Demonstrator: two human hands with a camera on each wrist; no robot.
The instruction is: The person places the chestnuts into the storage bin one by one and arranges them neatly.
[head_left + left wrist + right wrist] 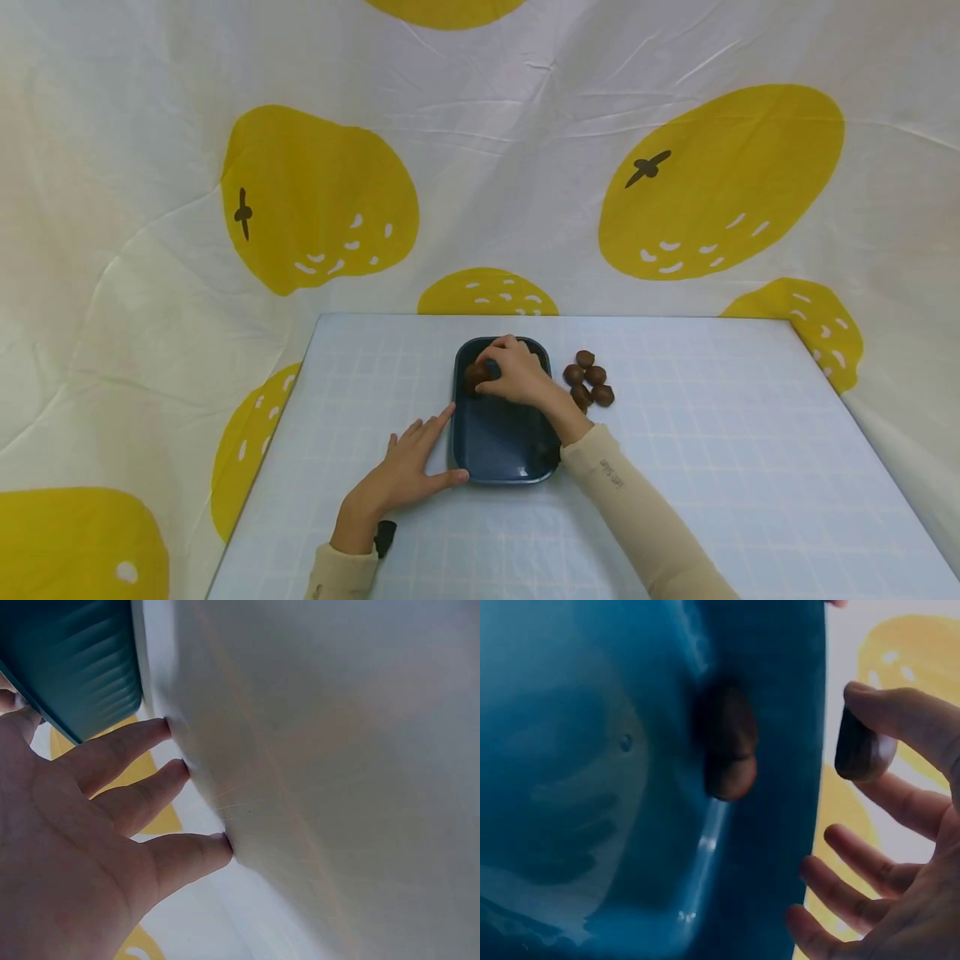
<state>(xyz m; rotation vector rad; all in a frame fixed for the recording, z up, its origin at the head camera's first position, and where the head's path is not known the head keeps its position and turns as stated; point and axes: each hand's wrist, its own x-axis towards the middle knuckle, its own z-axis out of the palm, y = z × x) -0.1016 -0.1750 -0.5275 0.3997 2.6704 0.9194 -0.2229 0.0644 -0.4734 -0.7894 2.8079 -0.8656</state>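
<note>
- Glossy dark-brown round chestnut (pixel 866 750): held at R hand's (pixel 517 371) fingertips, btwn thumb & index; thumb on one side, index on the other. R wrist view shows it against the backdrop, past the tray rim; head view puts it over the tray's far L part. Exact height: can't tell.
- R hand: thumb + index pinching that nut; other 3 fingers spread apart, off the nut.
- Two brown chestnuts (pixel 731 776): in tray, side by side & touching, next to its wall; blurry in R wrist view.
- Dark-blue rect. tray w/ rounded corners, shiny (pixel 502 446): under R hand, on table.
- L hand (pixel 401 471): fingers spread, no nut in it; index & thumb tips at tray's L edge, other fingertips on table.
- Loose group of brown chestnuts (pixel 596 375): on table just R of tray, by R forearm, one partly hidden.
- Pale-blue table w/ white grid lines (pixel 712 450): under everything.
- White cloth backdrop w/ yellow fruit prints (pixel 517 200): behind table.
- Beige sleeves (pixel 645 517): both arms.
</note>
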